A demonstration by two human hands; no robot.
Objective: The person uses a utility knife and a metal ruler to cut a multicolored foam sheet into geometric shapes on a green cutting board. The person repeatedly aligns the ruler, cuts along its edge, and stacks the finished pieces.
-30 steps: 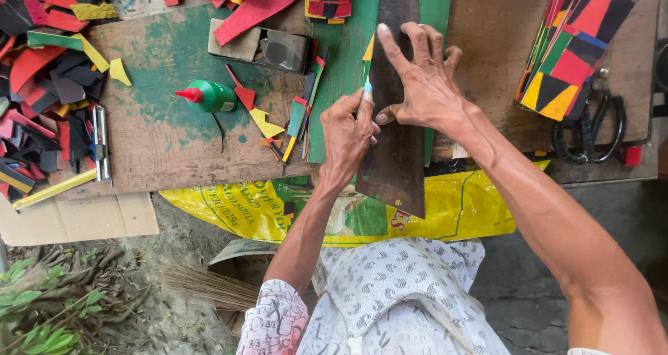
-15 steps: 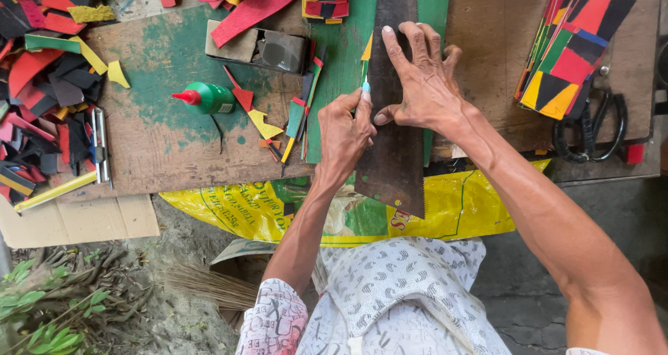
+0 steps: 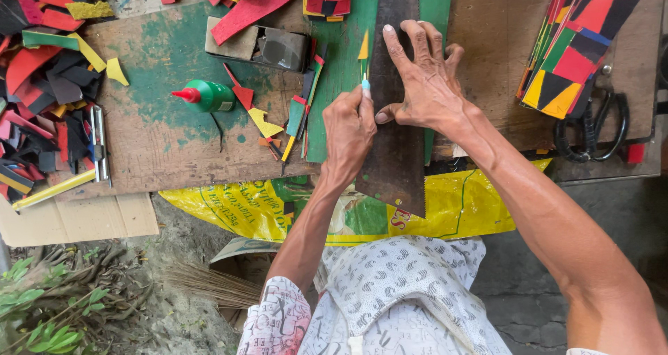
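My left hand [image 3: 350,131] grips a small cutter with a light blue tip [image 3: 365,85], its blade set against the left edge of a long dark metal straightedge [image 3: 398,160]. My right hand [image 3: 426,80] lies flat on that straightedge with fingers spread, pressing it down. Under the straightedge is a green sheet [image 3: 344,56] on the worn wooden board [image 3: 160,132]. A thin yellow sliver [image 3: 363,46] lies just beyond the cutter.
A green glue bottle with a red cap [image 3: 205,95] lies left. Coloured offcuts [image 3: 42,83] pile at far left beside a yellow cutter [image 3: 52,189]. A stack of patchwork pieces [image 3: 581,45] and black scissors [image 3: 591,132] sit right. A yellow plastic bag [image 3: 278,202] hangs below.
My left hand has drawn the cutter slightly toward me along the straightedge. My right hand stays pressed in place.
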